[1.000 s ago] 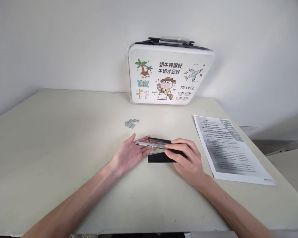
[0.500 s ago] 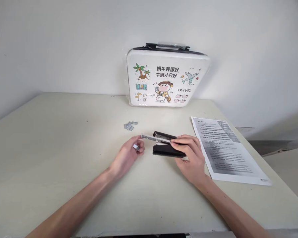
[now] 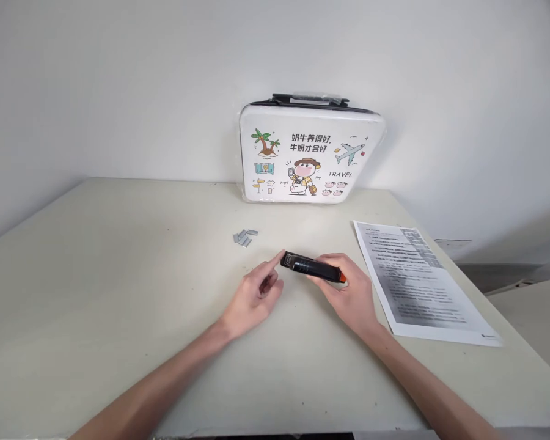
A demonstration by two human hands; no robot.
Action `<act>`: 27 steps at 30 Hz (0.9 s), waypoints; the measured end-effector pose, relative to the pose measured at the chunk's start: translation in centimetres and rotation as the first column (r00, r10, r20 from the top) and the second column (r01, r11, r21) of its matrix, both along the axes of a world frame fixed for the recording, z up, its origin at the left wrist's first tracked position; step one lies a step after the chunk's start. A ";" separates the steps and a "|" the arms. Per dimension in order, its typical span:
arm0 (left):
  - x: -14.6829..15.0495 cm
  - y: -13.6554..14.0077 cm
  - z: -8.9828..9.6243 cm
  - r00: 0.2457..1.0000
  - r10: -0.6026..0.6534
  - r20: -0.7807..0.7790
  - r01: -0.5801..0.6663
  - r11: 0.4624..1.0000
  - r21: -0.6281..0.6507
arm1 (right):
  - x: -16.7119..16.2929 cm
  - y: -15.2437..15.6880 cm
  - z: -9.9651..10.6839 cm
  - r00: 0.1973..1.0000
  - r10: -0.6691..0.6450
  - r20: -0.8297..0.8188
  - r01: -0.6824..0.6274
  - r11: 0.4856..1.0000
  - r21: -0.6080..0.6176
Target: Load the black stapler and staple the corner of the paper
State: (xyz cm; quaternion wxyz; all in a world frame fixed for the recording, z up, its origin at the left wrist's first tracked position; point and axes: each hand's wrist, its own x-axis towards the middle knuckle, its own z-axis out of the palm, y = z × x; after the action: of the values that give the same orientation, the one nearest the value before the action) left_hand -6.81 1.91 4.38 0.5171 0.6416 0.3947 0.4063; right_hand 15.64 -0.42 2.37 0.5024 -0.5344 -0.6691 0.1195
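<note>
My right hand grips a black stapler by its rear, above the table, with the top facing up and a bit of orange showing at the back end. My left hand points its index finger at the stapler's front end, touching or nearly touching it. The other left fingers are curled in, and what they hold is hidden from this angle. Beyond the left hand, several short silver strips of staples lie in a loose pile on the table.
A white case with cartoon prints and a black handle stands at the back against the wall. To the right, a printed sheet of paper lies on the pale table near its right edge.
The stapler was spread apart with its metal rail exposed; now it is folded together and turned top up. My left hand has moved right, and the staple strip in it no longer shows.
</note>
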 end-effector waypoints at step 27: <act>-2.1 2.7 0.0 0.681 0.373 0.630 0.249 0.691 -0.679 | -8.4 12.8 1.0 0.968 0.245 -0.052 -0.245 0.969 0.021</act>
State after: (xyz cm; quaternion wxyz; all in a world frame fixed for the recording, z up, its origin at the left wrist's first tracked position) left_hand -8.88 4.61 4.42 0.8216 0.1532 0.3049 0.4567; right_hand 7.29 12.38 3.35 0.5058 -0.4405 -0.7168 0.1903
